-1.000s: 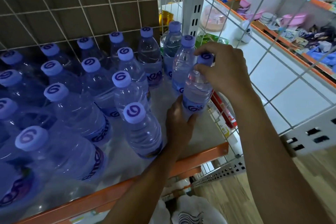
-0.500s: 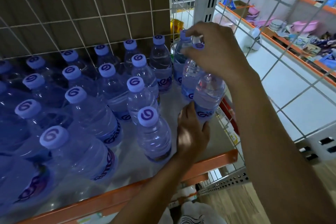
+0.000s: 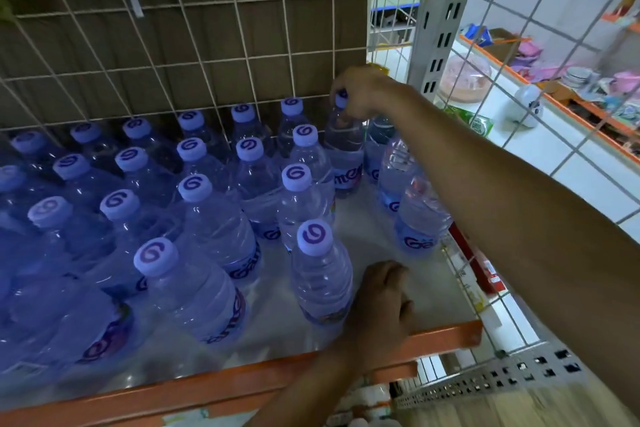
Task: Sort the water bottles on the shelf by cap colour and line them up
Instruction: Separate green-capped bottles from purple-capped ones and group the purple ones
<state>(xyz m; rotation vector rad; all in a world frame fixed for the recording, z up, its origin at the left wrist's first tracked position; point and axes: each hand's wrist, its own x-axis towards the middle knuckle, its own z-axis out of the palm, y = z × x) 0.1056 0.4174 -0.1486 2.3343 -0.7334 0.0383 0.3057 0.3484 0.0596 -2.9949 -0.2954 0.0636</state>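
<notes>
Several clear water bottles with lilac caps stand in rows on the shelf point(image 3: 443, 336). My right hand point(image 3: 363, 94) reaches to the back right corner, its fingers closed on the cap of the back bottle point(image 3: 344, 146). To the right of that bottle, a short column of bottles point(image 3: 420, 218) runs under my right forearm. My left hand point(image 3: 381, 302) lies low on the shelf near the front edge, against the lower right side of the front bottle point(image 3: 320, 277). Its fingertips are hidden, so a grip on that bottle cannot be told.
A white wire mesh point(image 3: 207, 62) backs the shelf, and more mesh point(image 3: 519, 45) closes its right side beside a perforated upright post point(image 3: 446, 10). Bare shelf surface lies between the two bottle groups. Beyond the mesh, an orange-edged shelf point(image 3: 571, 80) holds mixed goods.
My right hand has let go of the near right-column bottle and moved back to the cap of the back corner bottle. My left hand has dropped beside the front bottle.
</notes>
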